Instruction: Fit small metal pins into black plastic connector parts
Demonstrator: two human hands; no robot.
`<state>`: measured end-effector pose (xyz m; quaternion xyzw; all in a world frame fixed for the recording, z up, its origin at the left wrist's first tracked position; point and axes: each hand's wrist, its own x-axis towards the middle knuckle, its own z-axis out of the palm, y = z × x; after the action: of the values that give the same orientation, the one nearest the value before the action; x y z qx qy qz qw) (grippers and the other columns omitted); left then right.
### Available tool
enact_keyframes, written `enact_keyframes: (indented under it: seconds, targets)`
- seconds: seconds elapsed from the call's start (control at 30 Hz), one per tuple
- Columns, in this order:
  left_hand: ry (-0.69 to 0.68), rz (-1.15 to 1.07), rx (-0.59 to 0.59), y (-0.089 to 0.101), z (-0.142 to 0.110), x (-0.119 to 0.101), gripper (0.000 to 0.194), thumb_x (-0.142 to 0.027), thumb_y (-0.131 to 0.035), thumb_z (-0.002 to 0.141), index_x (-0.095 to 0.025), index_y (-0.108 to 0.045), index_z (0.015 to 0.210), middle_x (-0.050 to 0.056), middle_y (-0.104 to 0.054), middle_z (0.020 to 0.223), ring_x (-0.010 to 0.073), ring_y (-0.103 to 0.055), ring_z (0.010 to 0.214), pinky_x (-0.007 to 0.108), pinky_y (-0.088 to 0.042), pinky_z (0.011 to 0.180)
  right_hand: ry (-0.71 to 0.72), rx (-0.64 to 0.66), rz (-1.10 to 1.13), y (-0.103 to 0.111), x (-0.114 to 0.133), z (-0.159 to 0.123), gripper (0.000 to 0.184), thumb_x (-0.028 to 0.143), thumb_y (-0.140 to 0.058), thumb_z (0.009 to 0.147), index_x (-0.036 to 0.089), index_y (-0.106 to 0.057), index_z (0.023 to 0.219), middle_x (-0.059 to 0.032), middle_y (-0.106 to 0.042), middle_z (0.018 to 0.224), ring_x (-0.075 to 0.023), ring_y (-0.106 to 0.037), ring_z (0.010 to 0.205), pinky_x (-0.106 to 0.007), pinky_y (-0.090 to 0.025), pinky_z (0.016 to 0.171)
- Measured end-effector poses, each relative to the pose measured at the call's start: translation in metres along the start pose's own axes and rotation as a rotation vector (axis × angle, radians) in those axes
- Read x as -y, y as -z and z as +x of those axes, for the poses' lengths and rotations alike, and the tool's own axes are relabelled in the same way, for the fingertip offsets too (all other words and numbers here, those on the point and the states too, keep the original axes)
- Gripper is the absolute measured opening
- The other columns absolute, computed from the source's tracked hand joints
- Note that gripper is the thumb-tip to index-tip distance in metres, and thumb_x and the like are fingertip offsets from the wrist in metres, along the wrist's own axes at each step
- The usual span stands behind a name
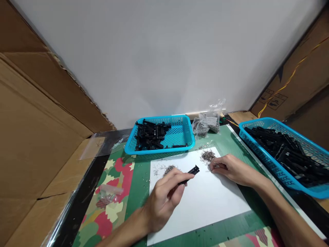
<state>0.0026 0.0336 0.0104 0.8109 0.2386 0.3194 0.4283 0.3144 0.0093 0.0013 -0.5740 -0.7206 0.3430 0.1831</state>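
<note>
My left hand point(167, 195) is closed around a narrow black plastic part point(193, 171), whose forked end sticks out past the fingertips toward the right. Over the white sheet point(205, 206), my right hand point(228, 167) has thumb and fingers pinched together at the edge of a pile of small metal pieces point(207, 156). Whatever sits in that pinch is too small to make out. Behind my left hand lies a second pile of small metal pieces point(169, 169), partly covered by the fingers, with thin bits scattered to its left.
A blue basket point(191, 139) with black plastic parts stands at the back. Another blue basket point(285, 178), fuller, is on the right. Clear bags of small metal pieces point(205, 125) rest between them. A small plastic bag point(110, 192) lies left. Cardboard point(33, 130) walls the left side.
</note>
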Motion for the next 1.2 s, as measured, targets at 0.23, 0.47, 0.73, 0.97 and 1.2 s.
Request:
enact_keyframes:
  seconds: [0.23,0.47,0.73,0.97,1.2]
  targets:
    - [0.304,-0.257,-0.167,-0.035,-0.023,-0.002,0.030,-0.037,-0.054,0.111,-0.027,-0.079,0.125,0.007,-0.064,0.100,0.0181,-0.061,0.086,0.026,-0.048,0.072,0.059,-0.014,0.130,-0.004,0.013,-0.008,0.024,0.037,-0.060,0.106,0.018,-0.072,0.096,0.0016,-0.056,0.069,-0.0134,-0.042,0.061,-0.026,-0.030,0.056]
    - [0.418,-0.365,-0.159,-0.033,-0.018,0.004,0.026,-0.044,-0.064,0.106,-0.025,-0.081,0.113,0.002,-0.054,0.099,0.0125,-0.052,0.072,0.024,-0.040,0.061,0.241,-0.354,0.334,-0.058,0.046,-0.006,0.014,0.026,-0.064,0.104,0.019,-0.070,0.093,0.0076,-0.033,0.061,-0.0111,-0.030,0.053,-0.026,-0.023,0.049]
    - [0.393,-0.372,-0.171,-0.033,-0.018,0.002,0.026,-0.041,-0.061,0.108,-0.019,-0.074,0.102,0.002,-0.056,0.097,0.0135,-0.053,0.076,0.024,-0.039,0.064,0.315,-0.358,0.316,-0.090,0.059,-0.009,0.011,0.013,-0.061,0.102,0.023,-0.066,0.101,0.0095,-0.024,0.064,-0.0105,-0.024,0.052,-0.026,-0.019,0.047]
    - [0.404,-0.353,-0.221,-0.036,-0.016,0.006,0.019,-0.036,-0.063,0.108,-0.021,-0.072,0.101,0.000,-0.055,0.096,0.0126,-0.054,0.082,0.023,-0.040,0.068,0.296,-0.352,0.320,-0.081,0.063,-0.005,0.015,0.012,-0.063,0.101,0.025,-0.069,0.105,0.0096,-0.024,0.064,-0.0100,-0.024,0.051,-0.026,-0.020,0.047]
    - [0.396,-0.230,-0.209,-0.036,-0.014,0.004,0.016,-0.029,-0.062,0.108,-0.020,-0.070,0.098,-0.001,-0.055,0.094,0.0111,-0.053,0.076,0.024,-0.040,0.066,0.273,-0.341,0.246,-0.068,0.059,-0.008,0.015,0.017,-0.066,0.102,0.025,-0.071,0.114,0.0101,-0.036,0.060,-0.0105,-0.030,0.049,-0.025,-0.027,0.044]
